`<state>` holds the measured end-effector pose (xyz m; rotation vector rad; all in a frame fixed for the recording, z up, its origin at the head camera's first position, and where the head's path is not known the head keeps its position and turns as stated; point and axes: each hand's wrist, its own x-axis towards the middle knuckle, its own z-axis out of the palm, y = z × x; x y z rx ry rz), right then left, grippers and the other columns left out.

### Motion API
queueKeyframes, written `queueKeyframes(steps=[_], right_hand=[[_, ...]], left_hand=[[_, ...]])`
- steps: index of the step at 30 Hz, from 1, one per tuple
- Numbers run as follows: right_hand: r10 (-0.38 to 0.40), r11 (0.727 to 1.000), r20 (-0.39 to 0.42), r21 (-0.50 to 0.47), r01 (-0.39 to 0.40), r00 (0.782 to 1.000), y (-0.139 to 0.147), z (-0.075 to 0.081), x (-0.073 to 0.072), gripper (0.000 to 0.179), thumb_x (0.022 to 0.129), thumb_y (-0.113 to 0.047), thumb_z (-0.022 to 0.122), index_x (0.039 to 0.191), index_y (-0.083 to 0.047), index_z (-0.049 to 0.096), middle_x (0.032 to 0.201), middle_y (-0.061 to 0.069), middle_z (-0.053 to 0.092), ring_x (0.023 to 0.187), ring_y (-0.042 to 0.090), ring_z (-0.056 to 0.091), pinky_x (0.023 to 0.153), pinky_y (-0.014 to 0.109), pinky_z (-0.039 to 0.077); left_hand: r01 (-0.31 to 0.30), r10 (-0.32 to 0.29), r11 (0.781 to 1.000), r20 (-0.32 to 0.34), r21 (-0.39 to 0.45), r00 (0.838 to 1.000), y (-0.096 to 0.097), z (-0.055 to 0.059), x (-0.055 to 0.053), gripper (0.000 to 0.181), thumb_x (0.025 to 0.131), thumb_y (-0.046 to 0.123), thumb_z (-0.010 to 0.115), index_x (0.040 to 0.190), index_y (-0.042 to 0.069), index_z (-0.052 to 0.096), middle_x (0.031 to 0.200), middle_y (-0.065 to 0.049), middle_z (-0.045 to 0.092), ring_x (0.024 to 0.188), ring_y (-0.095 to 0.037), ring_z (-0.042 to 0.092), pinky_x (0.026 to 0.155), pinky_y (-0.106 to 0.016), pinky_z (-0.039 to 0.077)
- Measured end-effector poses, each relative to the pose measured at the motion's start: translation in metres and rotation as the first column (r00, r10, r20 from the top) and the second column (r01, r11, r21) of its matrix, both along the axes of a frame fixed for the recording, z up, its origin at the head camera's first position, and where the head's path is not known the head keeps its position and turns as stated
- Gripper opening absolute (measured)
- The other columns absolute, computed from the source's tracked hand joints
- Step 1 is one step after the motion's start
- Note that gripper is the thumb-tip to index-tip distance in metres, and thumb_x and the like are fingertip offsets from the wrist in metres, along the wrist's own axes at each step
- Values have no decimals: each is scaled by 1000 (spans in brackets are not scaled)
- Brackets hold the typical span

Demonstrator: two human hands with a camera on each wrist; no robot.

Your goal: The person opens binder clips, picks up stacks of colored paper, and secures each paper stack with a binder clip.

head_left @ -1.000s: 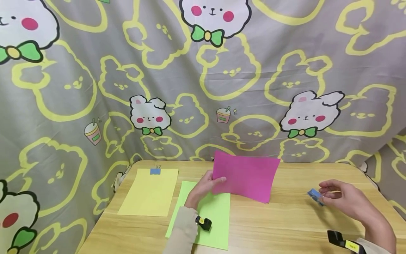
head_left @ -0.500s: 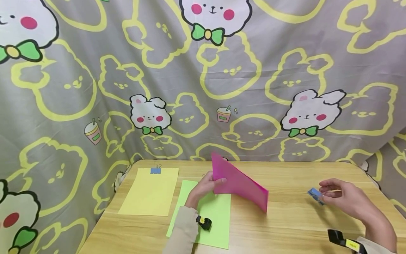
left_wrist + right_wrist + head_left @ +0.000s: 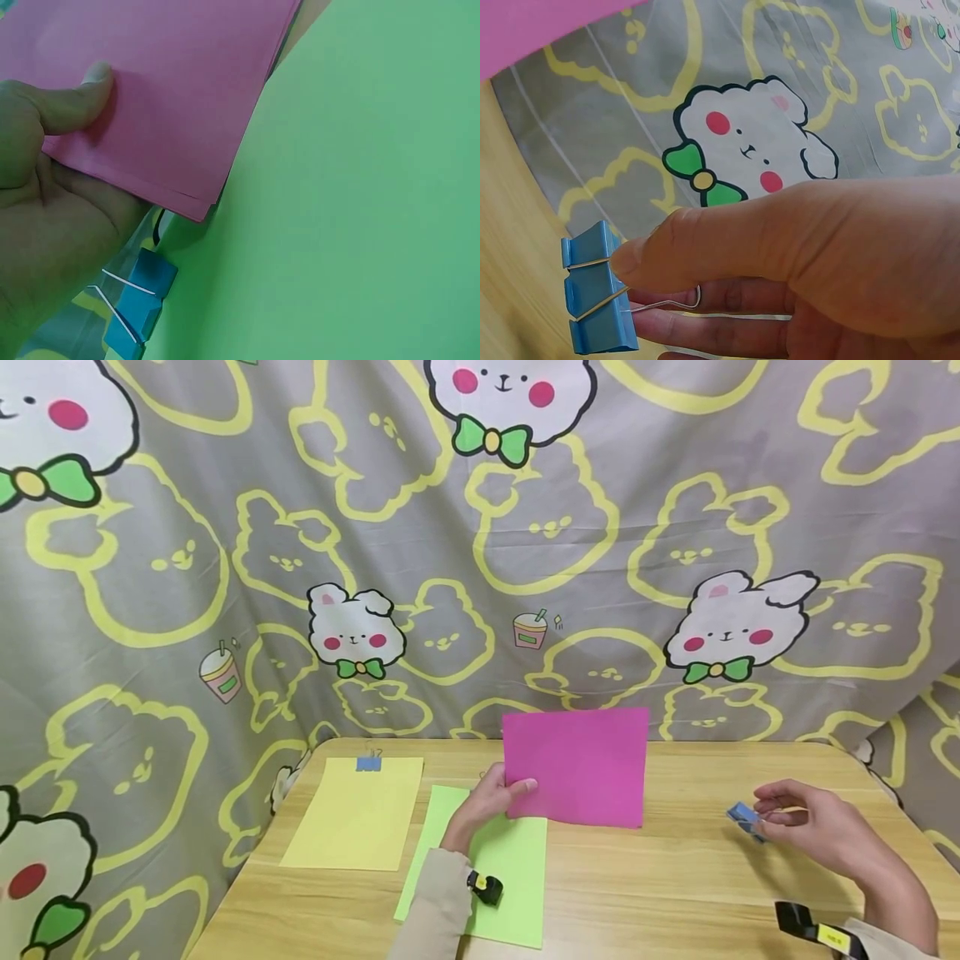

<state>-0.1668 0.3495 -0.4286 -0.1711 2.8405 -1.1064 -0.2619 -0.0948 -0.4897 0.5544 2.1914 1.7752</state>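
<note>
My left hand (image 3: pixel 491 802) grips a stack of magenta paper (image 3: pixel 577 768) by its left side, thumb on the near face. The stack stands raised above the table, its broad face toward me. Below it lies green paper (image 3: pixel 510 893), partly covered by my left arm; a blue binder clip (image 3: pixel 142 300) sits on its edge in the left wrist view. My right hand (image 3: pixel 813 827) pinches another blue binder clip (image 3: pixel 596 289) by its wire handles, thumb on one side and fingers on the other. That clip is held above the table, apart from the magenta paper.
Yellow paper (image 3: pixel 356 827) with a blue binder clip (image 3: pixel 368 763) at its top edge lies at the left of the wooden table (image 3: pixel 675 910). A grey patterned curtain (image 3: pixel 450 552) hangs behind the table's far edge.
The magenta stack bent, its right end swinging down and toward me, then came back up flat and upright in my left hand. My right hand and its clip stayed in place.
</note>
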Motion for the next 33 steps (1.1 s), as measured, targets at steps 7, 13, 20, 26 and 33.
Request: queueKeyframes(steps=[7,13,20,26,33], right_hand=[[-3,1000,0,8,3,1000,-1,-1,-1,45,96,-11,72,130,12,54,115,21,68,91,15,70,70,25,55],[-7,999,-11,32,7,1000,-2,0,-3,53,96,-14,73,135,14,50,117,23,68,94,22,71,69,25,54],[9,999,8,38,-9,1000,-4,0,-5,57,94,-15,75,133,19,51,119,28,68,94,24,72,71,23,53],[-1,1000,14,16,1,1000,-6,-1,-6,52,93,-12,76,130,17,53,118,30,67,97,33,72,71,24,56],[-16,1000,-3,17,16,1000,-8,-5,-7,58,92,-20,78,131,15,54,120,31,66,101,40,71,71,27,56]], left_hand=[[32,-32,999,-10,3,999,-2,0,-1,20,104,7,59,120,-4,65,111,-18,73,100,-28,72,80,-31,55],[38,-38,999,8,18,999,-4,2,1,21,103,7,59,121,-4,65,113,-17,73,103,-27,72,88,-32,55],[14,-15,1000,17,26,1000,-3,2,1,21,103,7,60,122,-2,64,112,-16,73,103,-28,72,90,-36,56],[-24,23,999,20,27,1000,-2,1,1,21,102,8,62,121,-2,64,107,-14,73,95,-28,73,85,-36,58],[-33,27,996,73,86,997,-5,-2,-3,20,102,8,63,117,-5,63,99,-11,72,81,-21,72,75,-34,60]])
